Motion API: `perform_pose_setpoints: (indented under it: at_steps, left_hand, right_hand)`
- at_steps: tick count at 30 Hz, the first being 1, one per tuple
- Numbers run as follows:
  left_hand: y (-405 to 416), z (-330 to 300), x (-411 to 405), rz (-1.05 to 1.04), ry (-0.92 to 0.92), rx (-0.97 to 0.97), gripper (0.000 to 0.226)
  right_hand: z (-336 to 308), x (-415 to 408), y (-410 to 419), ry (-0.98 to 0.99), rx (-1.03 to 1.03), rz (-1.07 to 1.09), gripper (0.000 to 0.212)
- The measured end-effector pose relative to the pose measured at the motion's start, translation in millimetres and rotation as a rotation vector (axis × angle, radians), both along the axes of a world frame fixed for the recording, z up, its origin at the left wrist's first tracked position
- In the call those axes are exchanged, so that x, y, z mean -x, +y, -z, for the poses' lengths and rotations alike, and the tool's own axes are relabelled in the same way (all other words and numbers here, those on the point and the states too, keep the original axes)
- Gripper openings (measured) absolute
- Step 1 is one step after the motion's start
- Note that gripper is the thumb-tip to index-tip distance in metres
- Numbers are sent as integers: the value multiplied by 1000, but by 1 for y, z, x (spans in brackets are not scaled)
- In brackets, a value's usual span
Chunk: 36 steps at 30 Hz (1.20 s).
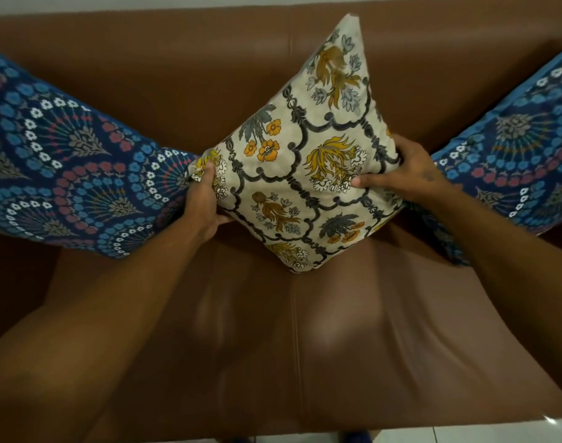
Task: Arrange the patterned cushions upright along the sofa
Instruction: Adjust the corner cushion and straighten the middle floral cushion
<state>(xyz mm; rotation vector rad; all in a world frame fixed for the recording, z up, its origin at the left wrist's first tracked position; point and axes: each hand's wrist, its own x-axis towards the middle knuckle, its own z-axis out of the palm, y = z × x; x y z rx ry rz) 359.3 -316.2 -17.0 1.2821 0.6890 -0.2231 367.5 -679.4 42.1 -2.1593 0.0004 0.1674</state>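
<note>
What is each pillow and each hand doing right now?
Cream cushion: held at both side corners, standing on one corner on the sofa seat, tilted.
Left blue cushion: leaning against the backrest, not held.
Right blue cushion: leaning against the backrest, not held.
Left hand: gripping the cream cushion.
Right hand: gripping the cream cushion.

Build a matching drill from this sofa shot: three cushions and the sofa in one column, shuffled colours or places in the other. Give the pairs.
1. cream floral cushion
2. left blue cushion
3. right blue cushion
4. sofa

a. brown leather
b. at the picture's right edge
c. gripped by the left hand and right hand
d. at the picture's left edge

Pairs: 1-c, 2-d, 3-b, 4-a
</note>
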Motion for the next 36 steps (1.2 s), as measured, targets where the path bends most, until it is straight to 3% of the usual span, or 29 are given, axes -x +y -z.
perform_pose_setpoints:
  at_steps: [6, 9, 12, 14, 16, 18, 21, 26, 36]
  left_hand:
    - [-12, 3, 14, -79, -56, 85, 57]
    - [-31, 4, 40, -274, -93, 111, 58]
    - [-87, 6, 96, -424, -19, -191, 58]
    - [-148, 8, 142, -297, 38, -285, 56]
    - [-221, 8, 173, -48, 87, -147, 48]
    - [-287, 2, 173, 139, 83, 55, 43]
    - [-357, -10, 130, 256, -30, 75, 67]
    - [-401, -15, 69, 162, -58, 65, 88]
    - [-402, 8, 51, 135, -68, -40, 76]
  right_hand:
    - [-6, 7, -4, 0, 53, 43, 77]
    - [-18, 22, -29, -67, 59, 41, 69]
    - [-30, 42, -89, -276, 101, 223, 51]
    - [-33, 52, -146, -401, 84, 383, 42]
    - [-30, 55, -205, -399, 115, 518, 53]
    - [-30, 49, -253, -303, 148, 601, 88]
    - [-28, 25, -300, -102, 116, 549, 122]
    - [-16, 5, -332, -18, 80, 334, 103]
    - [-4, 23, -335, -67, 82, 277, 106]
